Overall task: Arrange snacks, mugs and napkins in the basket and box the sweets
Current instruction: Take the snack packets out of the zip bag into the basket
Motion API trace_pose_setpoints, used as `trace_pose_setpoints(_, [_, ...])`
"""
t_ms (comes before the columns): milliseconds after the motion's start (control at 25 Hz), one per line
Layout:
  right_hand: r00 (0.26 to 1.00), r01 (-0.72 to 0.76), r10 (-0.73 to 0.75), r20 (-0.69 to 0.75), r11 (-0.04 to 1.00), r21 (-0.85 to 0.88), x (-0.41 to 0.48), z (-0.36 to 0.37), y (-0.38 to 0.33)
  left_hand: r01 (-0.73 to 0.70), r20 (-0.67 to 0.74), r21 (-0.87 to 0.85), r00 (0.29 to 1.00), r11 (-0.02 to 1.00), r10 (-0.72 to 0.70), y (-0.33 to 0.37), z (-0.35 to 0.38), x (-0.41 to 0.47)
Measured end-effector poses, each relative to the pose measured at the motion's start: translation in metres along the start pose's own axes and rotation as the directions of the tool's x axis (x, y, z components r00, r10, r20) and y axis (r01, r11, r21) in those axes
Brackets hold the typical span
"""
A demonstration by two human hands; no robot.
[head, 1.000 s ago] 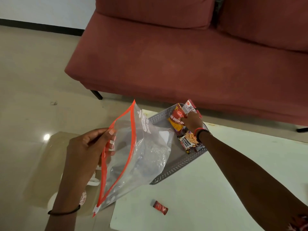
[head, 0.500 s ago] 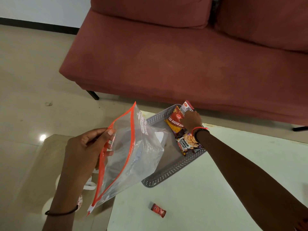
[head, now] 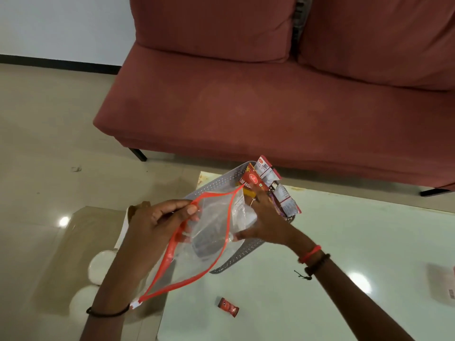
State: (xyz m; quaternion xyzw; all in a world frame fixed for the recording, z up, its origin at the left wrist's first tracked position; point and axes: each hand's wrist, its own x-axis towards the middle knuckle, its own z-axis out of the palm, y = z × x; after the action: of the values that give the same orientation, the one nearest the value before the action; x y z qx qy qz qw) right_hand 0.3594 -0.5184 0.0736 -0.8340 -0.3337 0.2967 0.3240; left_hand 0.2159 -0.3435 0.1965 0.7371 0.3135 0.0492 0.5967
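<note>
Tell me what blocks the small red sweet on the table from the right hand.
Nothing visible does: the red sweet lies alone on the bare table, while the right hand is at the zip bag by the basket.

1 zip bag, 1 basket, 1 sweet, approx 3 snack pkts.

Soft, even indoor light filled the room as I worked. Ceiling lamps glared as white spots on the glossy table and the polished floor. My hands threw only faint shadows. Wide-angle bending curved the sofa, and fine detail looked slightly soft.
</note>
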Motion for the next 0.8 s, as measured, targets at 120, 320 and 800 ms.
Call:
trace_pose_setpoints(120, [0.977,-0.209,0.212,0.031,0.911,0.355,-0.032,-0.002,-0.007,-0.053,-0.014,0.043,0.998,0.998,0.053,0.013,0.003,-0.024])
trace_pose_setpoints(320, [0.898,-0.346,0.439,0.017,0.683,0.643,-0.109,-0.023,-0.020,-0.042,-0.355,0.245,0.926,0.969,0.130,0.049,-0.001,-0.081])
trace_pose_setpoints(800, [0.931,-0.037,0.225,-0.287,0.841,0.539,-0.336,-0.112,-0.047,-0.343,0.306,0.665,0.935,0.664,0.176,0.091,0.170,-0.269])
